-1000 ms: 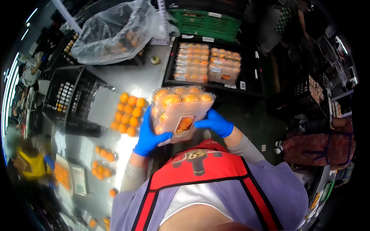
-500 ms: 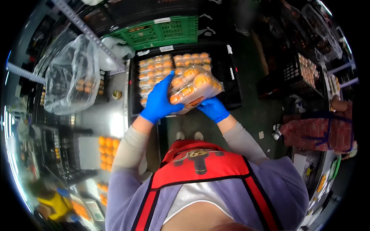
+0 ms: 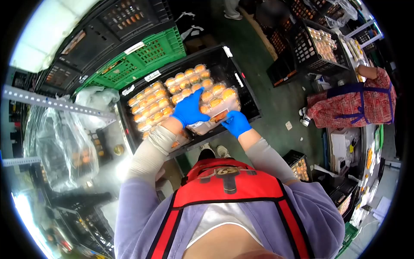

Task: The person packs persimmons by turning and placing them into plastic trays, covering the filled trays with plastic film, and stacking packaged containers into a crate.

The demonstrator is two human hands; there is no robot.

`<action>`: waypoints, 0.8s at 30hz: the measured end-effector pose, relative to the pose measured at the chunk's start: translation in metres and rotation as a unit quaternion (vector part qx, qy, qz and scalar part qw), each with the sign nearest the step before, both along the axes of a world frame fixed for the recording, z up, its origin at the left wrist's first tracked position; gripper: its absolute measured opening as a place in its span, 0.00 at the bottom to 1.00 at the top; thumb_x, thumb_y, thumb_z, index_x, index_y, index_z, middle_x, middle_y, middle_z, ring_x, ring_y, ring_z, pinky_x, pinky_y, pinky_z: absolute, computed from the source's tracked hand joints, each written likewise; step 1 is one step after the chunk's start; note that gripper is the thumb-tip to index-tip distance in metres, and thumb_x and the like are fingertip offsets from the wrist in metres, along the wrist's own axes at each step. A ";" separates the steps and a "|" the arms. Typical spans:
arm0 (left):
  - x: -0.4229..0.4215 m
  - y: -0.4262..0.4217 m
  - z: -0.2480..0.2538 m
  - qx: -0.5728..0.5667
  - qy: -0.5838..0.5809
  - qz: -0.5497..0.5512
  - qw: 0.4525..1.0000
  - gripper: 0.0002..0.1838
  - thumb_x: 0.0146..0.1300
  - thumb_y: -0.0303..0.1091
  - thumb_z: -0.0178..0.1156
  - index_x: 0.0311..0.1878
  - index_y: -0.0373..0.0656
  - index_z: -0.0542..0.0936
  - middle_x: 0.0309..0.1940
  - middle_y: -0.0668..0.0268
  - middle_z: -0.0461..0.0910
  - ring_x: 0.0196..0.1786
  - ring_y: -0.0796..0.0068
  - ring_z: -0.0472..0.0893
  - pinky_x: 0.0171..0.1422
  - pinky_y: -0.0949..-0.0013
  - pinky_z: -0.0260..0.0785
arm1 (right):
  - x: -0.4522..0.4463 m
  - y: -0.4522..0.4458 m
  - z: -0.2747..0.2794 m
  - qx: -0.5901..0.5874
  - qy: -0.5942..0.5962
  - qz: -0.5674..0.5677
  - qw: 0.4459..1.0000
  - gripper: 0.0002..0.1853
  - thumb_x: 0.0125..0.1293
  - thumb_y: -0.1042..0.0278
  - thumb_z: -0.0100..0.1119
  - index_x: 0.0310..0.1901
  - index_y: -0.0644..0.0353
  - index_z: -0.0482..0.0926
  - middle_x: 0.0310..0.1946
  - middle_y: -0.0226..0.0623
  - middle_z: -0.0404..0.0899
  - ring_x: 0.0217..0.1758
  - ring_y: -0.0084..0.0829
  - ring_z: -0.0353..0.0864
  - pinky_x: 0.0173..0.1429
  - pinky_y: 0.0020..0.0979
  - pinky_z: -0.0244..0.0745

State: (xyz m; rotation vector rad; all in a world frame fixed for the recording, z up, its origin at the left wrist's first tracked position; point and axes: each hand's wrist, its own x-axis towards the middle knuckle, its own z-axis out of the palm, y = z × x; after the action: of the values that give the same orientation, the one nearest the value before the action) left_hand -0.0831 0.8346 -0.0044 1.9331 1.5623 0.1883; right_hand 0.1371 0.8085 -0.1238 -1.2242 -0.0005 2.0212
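Note:
My left hand and my right hand, both in blue gloves, hold transparent plastic clamshell packs of oranges. The left grips the packs' near left side, with its fingers reaching over the top. At the near right corner, the right hand's fingers are closed on the edge. The held packs are tilted, low over the right part of a black crate. Beside them in that crate lie more rows of orange packs; my left forearm hides some. Whether the held packs touch the crate floor, I cannot tell.
A green crate and stacked black crates stand behind. To the left, a metal table holds transparent plastic bags. On the right, a person in a red patterned garment stands at a counter near a crate of packs.
My view has turned, so the crate appears rotated and further left. The held packs have gone from above the crate down into its right part, with both hands still on them.

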 end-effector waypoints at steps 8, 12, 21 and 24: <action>-0.014 -0.012 -0.060 0.004 -0.035 0.012 0.999 0.57 0.36 0.52 0.71 0.69 0.40 0.54 0.56 0.45 0.71 0.56 0.47 0.74 0.61 0.57 0.66 | 0.000 -0.007 0.014 0.122 -0.108 -0.101 0.982 0.15 0.56 0.75 0.55 0.46 0.50 0.72 0.38 0.26 0.74 0.44 0.24 0.73 0.51 0.36 0.69; -0.007 -0.027 -0.069 -0.014 0.036 -0.005 0.999 0.57 0.37 0.50 0.71 0.70 0.42 0.52 0.52 0.45 0.73 0.52 0.46 0.75 0.58 0.54 0.68 | 0.011 0.010 0.029 0.200 -0.121 -0.116 0.965 0.28 0.56 0.79 0.57 0.60 0.49 0.67 0.43 0.25 0.73 0.47 0.23 0.72 0.52 0.32 0.69; 0.018 -0.057 -0.109 0.071 0.123 -0.023 0.990 0.55 0.41 0.47 0.71 0.71 0.48 0.51 0.62 0.55 0.64 0.63 0.53 0.66 0.65 0.52 0.59 | 0.002 0.028 0.044 0.154 -0.192 -0.045 0.968 0.33 0.56 0.75 0.58 0.65 0.54 0.63 0.51 0.30 0.70 0.47 0.21 0.70 0.50 0.23 0.67; 0.015 -0.059 -0.093 0.062 0.152 0.000 0.986 0.57 0.38 0.48 0.73 0.71 0.51 0.51 0.67 0.56 0.58 0.68 0.53 0.59 0.69 0.48 0.51 | 0.001 0.037 0.006 0.180 -0.249 0.060 0.950 0.30 0.55 0.65 0.59 0.62 0.45 0.66 0.56 0.30 0.69 0.58 0.28 0.66 0.54 0.37 0.63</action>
State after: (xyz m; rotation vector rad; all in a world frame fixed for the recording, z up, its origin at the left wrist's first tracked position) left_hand -0.0681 0.7755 -0.0970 2.1369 1.7816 -0.0129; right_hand 0.1382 0.8456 -0.1175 -1.4785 -0.6724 1.6573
